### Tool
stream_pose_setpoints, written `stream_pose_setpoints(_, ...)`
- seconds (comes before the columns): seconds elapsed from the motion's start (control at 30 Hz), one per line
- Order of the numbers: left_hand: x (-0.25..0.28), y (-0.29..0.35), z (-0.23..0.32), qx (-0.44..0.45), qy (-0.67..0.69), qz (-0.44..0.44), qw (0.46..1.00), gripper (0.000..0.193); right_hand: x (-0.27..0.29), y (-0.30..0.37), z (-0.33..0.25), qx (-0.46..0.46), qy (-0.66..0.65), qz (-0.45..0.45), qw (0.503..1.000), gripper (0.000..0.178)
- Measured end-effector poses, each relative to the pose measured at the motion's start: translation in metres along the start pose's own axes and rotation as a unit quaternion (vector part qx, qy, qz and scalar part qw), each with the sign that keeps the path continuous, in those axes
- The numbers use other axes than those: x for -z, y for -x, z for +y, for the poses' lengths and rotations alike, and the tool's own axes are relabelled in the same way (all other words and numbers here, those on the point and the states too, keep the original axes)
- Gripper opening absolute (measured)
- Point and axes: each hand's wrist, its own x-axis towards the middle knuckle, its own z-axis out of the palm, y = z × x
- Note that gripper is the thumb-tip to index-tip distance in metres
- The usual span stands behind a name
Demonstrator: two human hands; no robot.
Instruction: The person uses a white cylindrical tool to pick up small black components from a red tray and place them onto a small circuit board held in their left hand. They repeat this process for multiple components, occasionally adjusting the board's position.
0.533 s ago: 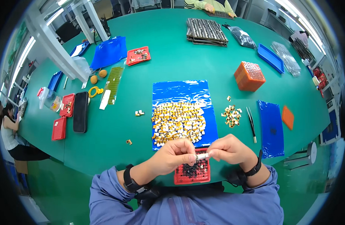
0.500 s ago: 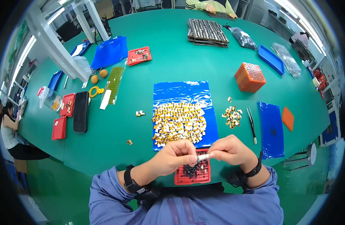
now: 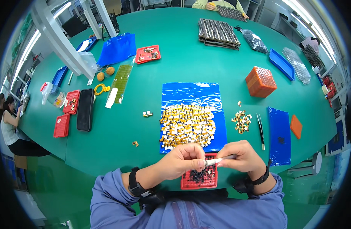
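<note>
In my right hand (image 3: pixel 239 156) is a slim white pen-like tool (image 3: pixel 213 162), its grey rear end showing past the fingers. My left hand (image 3: pixel 185 160) is closed in a pinch at the tool's tip; any small part between the fingertips is too small to make out. Both hands hover over a red tray (image 3: pixel 199 187) of small black parts (image 3: pixel 196 175). Just beyond them, many small white-and-gold pieces (image 3: pixel 187 126) lie spread on a shiny blue sheet (image 3: pixel 190 91).
To the right lie a small pile of gold pieces (image 3: pixel 241 122), tweezers (image 3: pixel 261 133), a blue pad (image 3: pixel 279 149) and an orange block stack (image 3: pixel 260 84). At left are a black phone (image 3: pixel 84 110) and red trays (image 3: pixel 61 126). Opposite, a person holds a dark tray (image 3: pixel 230 12).
The view has turned slightly, so the table's things sit further right. The tool's grey rear end now shows beyond my right fingers. The person opposite has tilted the dark tray.
</note>
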Motion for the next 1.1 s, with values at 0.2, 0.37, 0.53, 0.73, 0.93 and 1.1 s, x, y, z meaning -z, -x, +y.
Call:
stream_pose_setpoints(0.2, -0.001, -0.002, 0.001, 0.003, -0.003, 0.017, 1.000, 0.008, 0.008, 0.003, -0.007, -0.148, -0.121, -0.067, 0.979, 0.013)
stream_pose_setpoints(0.37, 0.000, 0.000, 0.002, 0.003, -0.010, 0.022, 1.000, 0.007, 0.005, -0.001, -0.003, -0.052, -0.039, -0.005, 0.998, 0.009)
stream_pose_setpoints(0.53, 0.001, -0.001, 0.000, -0.003, -0.001, 0.026, 1.000, 0.010, 0.011, 0.001, 0.000, -0.123, -0.073, -0.088, 0.986, 0.011)
stream_pose_setpoints(0.73, 0.001, -0.002, -0.001, -0.004, -0.015, 0.032, 0.999, 0.012, 0.007, 0.003, 0.008, -0.029, -0.061, -0.027, 0.997, 0.009)
stream_pose_setpoints(0.93, 0.000, -0.002, -0.002, -0.011, -0.019, 0.022, 1.000, 0.012, 0.011, 0.002, 0.008, -0.006, -0.034, -0.040, 0.999, 0.010)
stream_pose_setpoints(1.1, -0.001, -0.002, -0.002, -0.015, -0.025, 0.020, 0.999, 0.012, 0.013, 0.003, 0.005, -0.032, -0.047, -0.058, 0.997, 0.012)
